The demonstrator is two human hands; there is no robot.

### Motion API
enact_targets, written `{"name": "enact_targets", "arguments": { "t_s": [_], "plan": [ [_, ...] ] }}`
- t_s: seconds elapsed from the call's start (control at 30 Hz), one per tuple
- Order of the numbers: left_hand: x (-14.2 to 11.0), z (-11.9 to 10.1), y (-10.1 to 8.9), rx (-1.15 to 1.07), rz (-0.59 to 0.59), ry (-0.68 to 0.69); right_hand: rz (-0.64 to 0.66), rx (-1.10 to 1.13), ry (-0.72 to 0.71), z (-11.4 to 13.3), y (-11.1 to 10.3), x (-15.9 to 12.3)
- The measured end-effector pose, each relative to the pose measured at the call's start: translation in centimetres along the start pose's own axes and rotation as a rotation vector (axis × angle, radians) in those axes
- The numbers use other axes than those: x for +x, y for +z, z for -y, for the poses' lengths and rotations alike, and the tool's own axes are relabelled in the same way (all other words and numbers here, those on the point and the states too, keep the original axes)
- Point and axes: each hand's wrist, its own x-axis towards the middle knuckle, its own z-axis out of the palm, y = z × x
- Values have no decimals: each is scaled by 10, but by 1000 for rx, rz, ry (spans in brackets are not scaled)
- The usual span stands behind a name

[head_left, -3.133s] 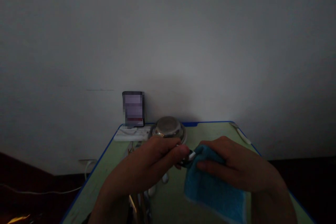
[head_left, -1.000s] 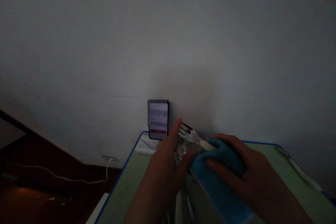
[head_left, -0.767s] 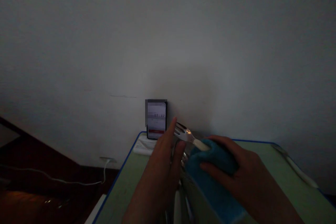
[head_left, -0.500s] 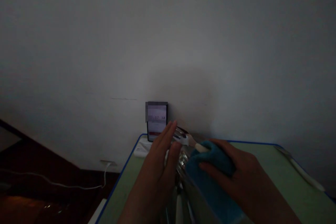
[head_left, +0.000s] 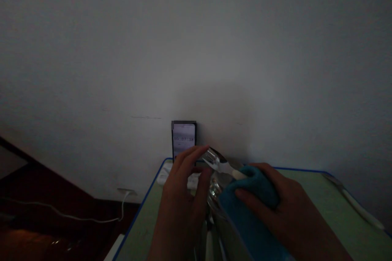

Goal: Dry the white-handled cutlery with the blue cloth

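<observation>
A fork [head_left: 226,168] with a metal head and pale handle is held up in front of me, its tines pointing left. My right hand [head_left: 275,200] is closed around its handle through a blue cloth [head_left: 245,216], which hangs down toward me. At the tine end, the bent fingers and thumb of my left hand [head_left: 183,195] hold the fork's head from either side. Below the fork lie shiny metal pieces of cutlery [head_left: 216,189], partly covered by my hands. Closer to me, a white-handled piece of cutlery [head_left: 209,244] lies among others on the green table [head_left: 143,220].
A phone [head_left: 183,136] showing a timer stands against the wall, by a white power strip [head_left: 163,173]. Another white-handled utensil [head_left: 358,206] lies along the table's right edge. A white cable [head_left: 76,217] runs low at the left to a wall socket.
My left fingers, straighter before, have bent around the fork's tines. The right hand, cloth and fork have shifted slightly right and down in the picture.
</observation>
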Motion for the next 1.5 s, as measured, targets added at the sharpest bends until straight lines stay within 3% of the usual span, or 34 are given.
{"name": "enact_targets", "arguments": {
  "t_s": [0.3, 0.4, 0.53, 0.83, 0.97, 1.1, 1.27, 1.5],
  "plan": [
    [0, 1, -1, 131, 19, 126, 3, 14, 33, -2, -4, 2],
    [-3, -6, 1, 168, -5, 148, 19, 19, 3, -3, -8, -1],
    [-11, -23, 7, 143, 52, 206, 64, 44, -36, -4, -19, -9],
    [-42, -73, 16, 63, 201, 350, 49, 46, -66, -13, -77, -67],
    [-56, -97, 26, 79, 230, 324, 43, 49, -74, -16, -99, -91],
    [-68, -108, 31, 87, 299, 296, 32, 3, -109, -21, -111, -104],
    [-73, -108, 24, 105, 362, 377, 27, -6, -143, -19, -113, -113],
    [-75, -114, 19, 160, 199, 439, 1, -27, -207, -9, -113, -119]
  ]
}}
